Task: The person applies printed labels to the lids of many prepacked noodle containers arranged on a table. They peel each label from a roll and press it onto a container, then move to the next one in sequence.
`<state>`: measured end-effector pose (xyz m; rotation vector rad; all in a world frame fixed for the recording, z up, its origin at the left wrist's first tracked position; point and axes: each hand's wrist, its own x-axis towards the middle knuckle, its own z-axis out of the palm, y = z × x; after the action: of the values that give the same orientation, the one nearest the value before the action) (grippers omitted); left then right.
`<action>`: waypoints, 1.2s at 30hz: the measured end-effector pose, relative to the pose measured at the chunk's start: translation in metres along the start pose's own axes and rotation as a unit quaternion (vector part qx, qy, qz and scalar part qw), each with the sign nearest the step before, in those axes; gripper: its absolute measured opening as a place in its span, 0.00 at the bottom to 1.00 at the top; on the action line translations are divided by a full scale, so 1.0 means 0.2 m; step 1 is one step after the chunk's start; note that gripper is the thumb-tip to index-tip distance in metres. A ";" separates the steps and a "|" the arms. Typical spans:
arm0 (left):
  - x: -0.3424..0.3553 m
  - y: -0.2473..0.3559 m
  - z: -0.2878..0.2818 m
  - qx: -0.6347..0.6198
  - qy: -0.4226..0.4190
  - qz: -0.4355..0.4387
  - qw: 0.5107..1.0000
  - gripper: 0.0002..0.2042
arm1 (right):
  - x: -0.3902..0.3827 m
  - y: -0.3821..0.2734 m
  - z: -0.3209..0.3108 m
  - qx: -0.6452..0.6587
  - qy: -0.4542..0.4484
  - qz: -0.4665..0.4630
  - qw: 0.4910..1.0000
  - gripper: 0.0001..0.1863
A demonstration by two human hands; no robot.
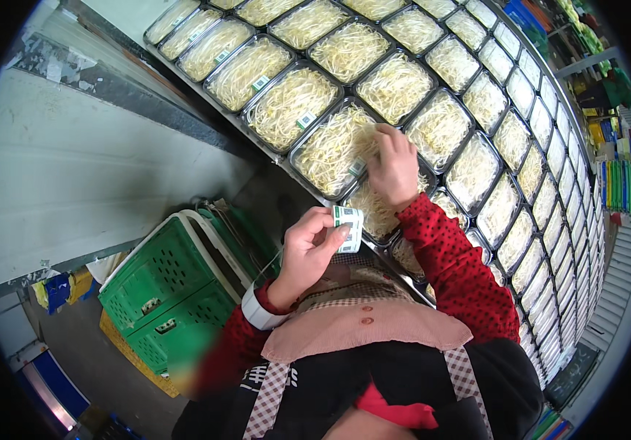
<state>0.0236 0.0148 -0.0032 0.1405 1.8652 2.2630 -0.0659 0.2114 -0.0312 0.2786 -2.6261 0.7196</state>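
Observation:
My left hand (308,246) is closed around a small folded strip of white and green labels (347,228), held in front of my apron near the table's edge. My right hand (394,166) has its fingers curled over the near-right corner of a black tray of bean sprouts (334,150). Its fingertips point down, and whatever they may pinch is hidden. A small label (357,167) sits on that tray beside my right hand. Another tray of bean sprouts (374,210) lies partly under my right wrist. The trays farther left in this row, such as this one (286,106), bear similar labels.
Rows of sprout trays (471,172) cover the table from the edge out to the far right. Green perforated crates (172,275) stand on the floor at the left. A white panel (103,172) with a dark rail borders the table's left side. Colourful goods (616,187) stand far right.

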 end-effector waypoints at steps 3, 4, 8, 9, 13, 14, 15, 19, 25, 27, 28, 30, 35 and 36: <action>0.04 0.04 0.01 0.065 0.001 0.010 0.998 0.04 | -0.03 -0.03 -0.22 0.247 -0.142 0.125 0.951 0.13; 0.05 0.03 0.01 0.104 -0.010 0.030 0.994 0.04 | -0.03 -0.17 -0.37 0.393 -0.230 0.226 0.861 0.15; 0.08 0.04 0.09 0.152 -0.065 0.107 0.980 0.05 | -0.25 -0.28 -0.49 0.458 -0.218 0.298 0.809 0.12; 0.08 0.04 0.12 0.157 -0.077 0.132 0.976 0.05 | -0.29 -0.28 -0.49 0.473 -0.173 0.313 0.805 0.12; 0.10 0.05 0.20 0.163 -0.129 0.119 0.971 0.05 | -0.36 -0.25 -0.54 0.493 -0.128 0.336 0.793 0.12; 0.08 0.05 0.22 0.167 -0.135 0.112 0.970 0.05 | -0.41 -0.24 -0.55 0.483 -0.119 0.339 0.798 0.11; 0.08 0.05 0.23 0.163 -0.133 0.094 0.973 0.05 | -0.43 -0.23 -0.56 0.461 -0.103 0.329 0.818 0.10; 0.01 -0.02 0.24 0.129 -0.138 -0.007 0.982 0.06 | -0.47 -0.16 -0.57 0.384 -0.065 0.254 0.885 0.04; -0.04 0.00 0.23 0.089 -0.146 -0.112 0.979 0.04 | -0.26 0.19 -0.59 0.115 -0.238 0.010 0.964 0.05; -0.02 -0.01 0.23 0.121 -0.122 -0.031 0.985 0.05 | -0.25 0.16 -0.54 0.089 -0.295 -0.008 0.951 0.06; -0.01 0.03 0.23 0.135 -0.138 -0.037 0.980 0.05 | -0.25 0.17 -0.51 0.068 -0.291 -0.017 0.954 0.07; 0.00 0.03 0.24 0.091 -0.123 -0.080 0.985 0.05 | -0.25 0.18 -0.43 0.028 -0.283 -0.036 0.958 0.08; 0.02 0.02 0.26 0.070 -0.093 -0.069 0.991 0.04 | -0.28 0.18 -0.42 -0.038 -0.238 0.052 0.969 0.12; 0.03 0.02 0.26 0.077 -0.087 -0.058 0.992 0.04 | -0.27 0.17 -0.42 -0.064 -0.214 0.075 0.972 0.13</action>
<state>0.0276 0.0651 0.0098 0.2380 1.9026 1.9642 0.0003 0.2898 -0.0035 0.2176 -3.1173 0.5858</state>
